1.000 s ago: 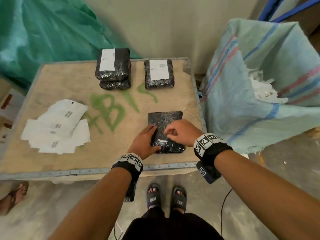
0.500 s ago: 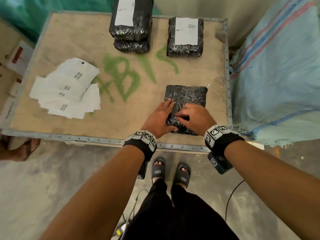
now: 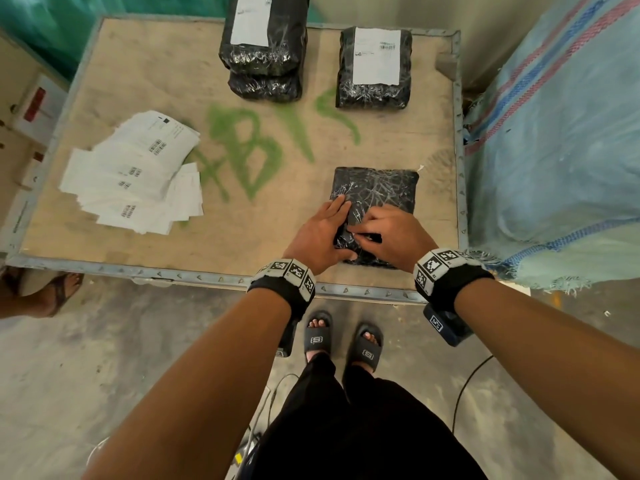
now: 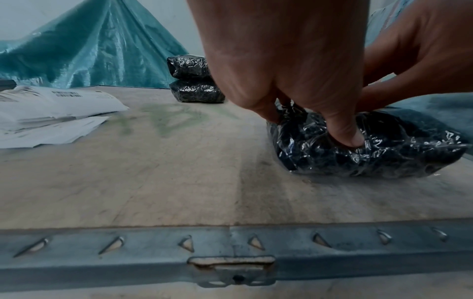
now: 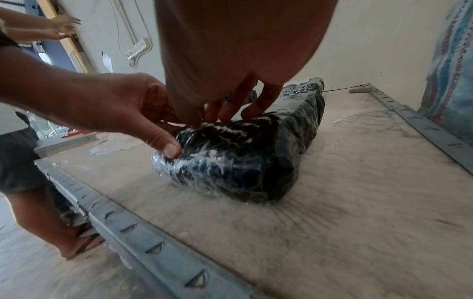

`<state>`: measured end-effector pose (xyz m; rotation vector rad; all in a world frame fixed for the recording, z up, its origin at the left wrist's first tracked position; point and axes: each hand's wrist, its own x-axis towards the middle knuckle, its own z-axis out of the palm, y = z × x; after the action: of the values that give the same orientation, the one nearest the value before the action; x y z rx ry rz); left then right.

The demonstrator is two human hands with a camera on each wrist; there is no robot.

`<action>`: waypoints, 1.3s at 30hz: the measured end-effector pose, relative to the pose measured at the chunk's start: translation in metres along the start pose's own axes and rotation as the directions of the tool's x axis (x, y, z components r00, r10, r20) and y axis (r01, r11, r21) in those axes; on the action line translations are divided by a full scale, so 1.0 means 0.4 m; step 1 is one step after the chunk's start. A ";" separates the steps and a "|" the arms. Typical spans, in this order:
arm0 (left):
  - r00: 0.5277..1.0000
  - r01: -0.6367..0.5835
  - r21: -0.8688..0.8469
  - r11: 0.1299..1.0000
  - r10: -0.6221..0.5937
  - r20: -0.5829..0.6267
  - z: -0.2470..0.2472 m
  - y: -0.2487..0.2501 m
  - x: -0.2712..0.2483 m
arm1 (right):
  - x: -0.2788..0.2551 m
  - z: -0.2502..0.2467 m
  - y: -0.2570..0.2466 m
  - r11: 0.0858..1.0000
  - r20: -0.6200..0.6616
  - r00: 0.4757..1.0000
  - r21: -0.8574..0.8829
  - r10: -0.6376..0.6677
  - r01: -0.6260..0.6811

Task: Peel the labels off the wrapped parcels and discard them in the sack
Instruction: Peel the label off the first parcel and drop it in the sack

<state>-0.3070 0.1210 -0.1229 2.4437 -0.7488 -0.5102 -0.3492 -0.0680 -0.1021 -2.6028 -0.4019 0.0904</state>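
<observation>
A black film-wrapped parcel (image 3: 375, 192) (image 4: 384, 157) (image 5: 243, 161) lies near the table's front right corner, with no label showing on it. My left hand (image 3: 329, 230) (image 4: 294, 81) (image 5: 115, 107) holds its near left end, fingers on top and thumb (image 4: 348, 133) pressed into the wrap. My right hand (image 3: 370, 232) (image 5: 225, 113) is curled over the top, its fingertips picking at the film; what they pinch is hidden. At the back lie two stacked parcels (image 3: 265, 39) and a single parcel (image 3: 375, 67), both with white labels showing. The woven sack (image 3: 554, 133) stands to the right of the table.
A heap of white labels (image 3: 135, 174) lies on the table's left side. The wooden table has a metal rim (image 3: 194, 277) along its front. Another person's sandalled foot (image 3: 52, 292) is at the left, and their legs (image 5: 25, 161) stand beside the table.
The head view has tilted down and closer, so the sack's opening has left the frame. Both hands stay on the near parcel. A small white sliver by my right fingers no longer shows.
</observation>
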 end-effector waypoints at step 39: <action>0.998 0.041 0.006 0.999 -0.041 0.049 -0.005 0.005 0.000 | -0.019 0.019 0.024 0.984 -0.028 0.985 -0.058 -0.171 0.169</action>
<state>-0.3070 0.1202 -0.1203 2.4637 -0.7223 -0.5869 -0.3548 -0.0745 -0.1136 -2.6080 -0.6207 -0.0221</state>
